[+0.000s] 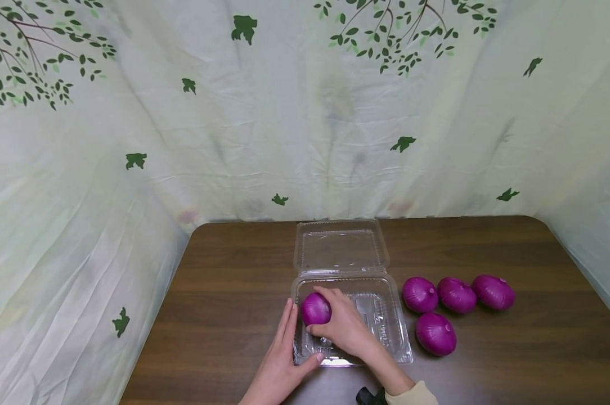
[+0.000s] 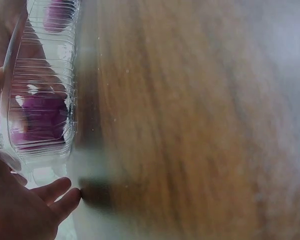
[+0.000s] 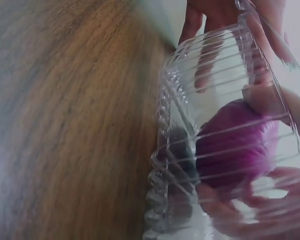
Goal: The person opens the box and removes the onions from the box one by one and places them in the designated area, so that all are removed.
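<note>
A purple onion (image 1: 316,309) sits in the left part of a clear plastic clamshell container (image 1: 406,337), and my right hand (image 1: 346,327) grips it between thumb and fingers. Through the ribbed clear wall, the right wrist view shows the same onion (image 3: 235,145) low in the container, fingers around it. My left hand (image 1: 285,354) lies along the container's left side, its fingers straight and its thumb at the front rim. The container's lid (image 1: 341,247) is folded back flat, away from me. In the left wrist view, fingers (image 2: 65,202) extend beside the container wall.
To the right of the container, several purple onions (image 1: 456,295) stand on the brown wooden table (image 1: 234,281), one of them (image 1: 436,334) nearer me. A pale curtain (image 1: 305,112) with leaf prints hangs behind the table. Something black (image 1: 369,396) is by my right wrist.
</note>
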`<state>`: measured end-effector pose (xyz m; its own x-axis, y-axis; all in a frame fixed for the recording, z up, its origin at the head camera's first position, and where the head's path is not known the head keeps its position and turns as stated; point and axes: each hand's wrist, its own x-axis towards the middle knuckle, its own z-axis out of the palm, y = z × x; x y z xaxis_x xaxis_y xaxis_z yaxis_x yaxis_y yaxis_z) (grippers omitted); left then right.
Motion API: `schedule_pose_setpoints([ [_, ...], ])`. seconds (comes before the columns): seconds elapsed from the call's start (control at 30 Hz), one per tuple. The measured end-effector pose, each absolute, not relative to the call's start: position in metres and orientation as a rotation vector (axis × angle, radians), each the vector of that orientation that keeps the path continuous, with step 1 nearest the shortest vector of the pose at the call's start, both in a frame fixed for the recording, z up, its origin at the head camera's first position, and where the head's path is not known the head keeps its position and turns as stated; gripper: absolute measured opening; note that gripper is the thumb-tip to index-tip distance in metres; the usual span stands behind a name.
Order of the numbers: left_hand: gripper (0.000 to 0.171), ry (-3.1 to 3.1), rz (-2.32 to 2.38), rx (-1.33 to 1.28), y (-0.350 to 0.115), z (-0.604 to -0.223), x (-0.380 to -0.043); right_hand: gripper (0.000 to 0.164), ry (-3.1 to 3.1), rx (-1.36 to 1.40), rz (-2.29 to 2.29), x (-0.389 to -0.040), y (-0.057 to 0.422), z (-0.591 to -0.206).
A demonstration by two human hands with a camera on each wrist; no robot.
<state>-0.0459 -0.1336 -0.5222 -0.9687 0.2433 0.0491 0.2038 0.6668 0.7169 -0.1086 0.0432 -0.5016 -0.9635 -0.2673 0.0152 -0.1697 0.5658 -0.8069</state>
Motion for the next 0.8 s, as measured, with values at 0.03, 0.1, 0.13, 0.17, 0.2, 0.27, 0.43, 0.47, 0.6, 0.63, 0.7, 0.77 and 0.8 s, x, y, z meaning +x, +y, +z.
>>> schedule_pose_setpoints([
  [0.03,0.104,2.817,1.203,0.376,-0.134,-0.522,-0.046,0.083,2.675,-0.376,-1.374,-0.108,0.044,-0.502],
  [0.1,0.104,2.808,1.202,0.371,-0.134,-0.522,-0.047,0.084,2.657,-0.370,-1.394,-0.108,0.047,-0.501],
  [0.13,0.105,2.803,1.202,0.370,-0.133,-0.522,-0.047,0.084,2.649,-0.368,-1.401,-0.108,0.048,-0.501],
  [0.17,0.105,2.800,1.200,0.367,-0.133,-0.522,-0.047,0.084,2.642,-0.367,-1.406,-0.108,0.049,-0.500],
  [0.2,0.105,2.797,1.199,0.364,-0.133,-0.522,-0.047,0.085,2.639,-0.366,-1.411,-0.108,0.051,-0.500],
  [0.27,0.105,2.796,1.194,0.361,-0.133,-0.522,-0.047,0.085,2.627,-0.358,-1.427,-0.107,0.053,-0.499],
  [0.43,0.105,2.798,1.188,0.352,-0.133,-0.522,-0.048,0.082,2.621,-0.352,-1.486,-0.104,0.060,-0.496],
  [0.47,0.105,2.795,1.187,0.344,-0.133,-0.522,-0.048,0.081,2.618,-0.350,-1.503,-0.103,0.061,-0.495],
  [0.6,0.106,2.785,1.180,0.317,-0.132,-0.520,-0.048,0.077,2.608,-0.345,-1.565,-0.099,0.064,-0.492],
  [0.63,0.105,2.782,1.179,0.311,-0.132,-0.520,-0.047,0.077,2.609,-0.336,-1.573,-0.098,0.065,-0.491],
  [0.7,0.105,2.784,1.177,0.308,-0.132,-0.520,-0.047,0.078,2.606,-0.324,-1.596,-0.096,0.067,-0.488],
  [0.77,0.106,2.788,1.183,0.310,-0.132,-0.520,-0.047,0.078,2.603,-0.313,-1.621,-0.094,0.070,-0.485],
  [0.8,0.105,2.792,1.181,0.312,-0.132,-0.520,-0.047,0.078,2.605,-0.306,-1.630,-0.093,0.071,-0.484],
])
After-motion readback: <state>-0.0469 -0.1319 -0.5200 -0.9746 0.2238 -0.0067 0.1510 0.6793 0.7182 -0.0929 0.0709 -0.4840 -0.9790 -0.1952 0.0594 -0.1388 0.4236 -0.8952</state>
